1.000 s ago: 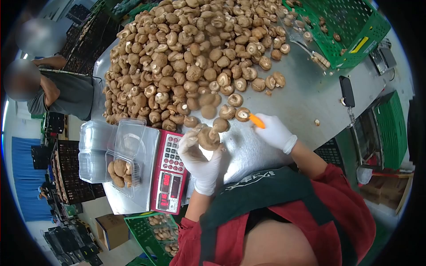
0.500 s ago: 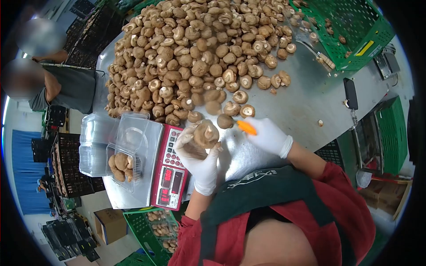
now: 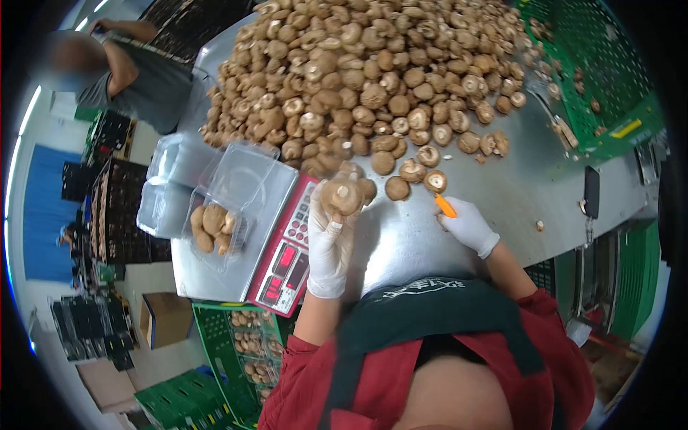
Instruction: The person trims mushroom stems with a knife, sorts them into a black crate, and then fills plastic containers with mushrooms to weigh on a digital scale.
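Note:
My left hand (image 3: 330,247), in a white glove, is closed around shiitake mushrooms (image 3: 340,198) beside the scale; a pale stem on the front one faces up. In my white-gloved right hand (image 3: 469,228) is a small knife with an orange handle (image 3: 445,206). Its blade cannot be made out. Just beyond the handle a shiitake (image 3: 435,180) lies stem side up. A red digital scale (image 3: 252,290) stands left of my left hand. On its metal plate an open clear plastic box (image 3: 247,172) holds several mushrooms (image 3: 213,223).
A large shiitake heap (image 3: 373,93) covers the far side of the steel table (image 3: 523,193). Stacked clear boxes (image 3: 163,208) stand left. A green crate (image 3: 623,136), scissors-like tool (image 3: 562,129) and black device (image 3: 590,192) lie right. Another person (image 3: 143,86) stands at far left.
The view has shifted, so the table appears farther right. My left hand has moved slightly away from me with the mushrooms, now showing a stem upward. My right hand still holds the knife.

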Tool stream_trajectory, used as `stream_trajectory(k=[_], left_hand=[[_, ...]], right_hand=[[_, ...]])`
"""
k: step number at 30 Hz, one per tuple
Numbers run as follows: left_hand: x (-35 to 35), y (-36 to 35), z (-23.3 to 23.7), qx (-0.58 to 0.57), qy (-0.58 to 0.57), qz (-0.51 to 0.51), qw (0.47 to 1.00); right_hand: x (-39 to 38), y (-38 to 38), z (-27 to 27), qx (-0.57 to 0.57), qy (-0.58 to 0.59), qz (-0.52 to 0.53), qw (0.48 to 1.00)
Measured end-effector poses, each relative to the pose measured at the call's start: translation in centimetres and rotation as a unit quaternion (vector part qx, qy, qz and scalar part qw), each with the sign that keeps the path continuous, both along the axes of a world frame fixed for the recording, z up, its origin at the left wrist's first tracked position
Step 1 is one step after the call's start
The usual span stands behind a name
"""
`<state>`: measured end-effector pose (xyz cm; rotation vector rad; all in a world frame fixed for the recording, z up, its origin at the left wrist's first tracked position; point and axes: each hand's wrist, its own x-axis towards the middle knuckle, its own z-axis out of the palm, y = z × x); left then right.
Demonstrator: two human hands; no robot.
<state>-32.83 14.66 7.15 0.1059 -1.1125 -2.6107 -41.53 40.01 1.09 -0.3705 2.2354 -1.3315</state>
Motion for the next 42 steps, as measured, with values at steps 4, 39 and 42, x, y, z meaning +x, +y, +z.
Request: stream_trajectory(k=[4,39,42], left_hand=[[1.4,-1.0,0.3,-0.012,-0.018,0.022,1.000],[12.2,-15.4,9.2,-0.691,-0.161,0.381,0.593],[9.8,-14.1,9.7,-0.715,-0.155,0.357,0.581]], right_hand=[[-0.8,0.8,0.6,-0.105,-0.173,-0.043,0.978],[-1.5,1.0,0.3,-0.118,-0.194,-0.050,0.973],[-1.3,1.0,0.2,-0.138,-0.206,-0.036,0.968]])
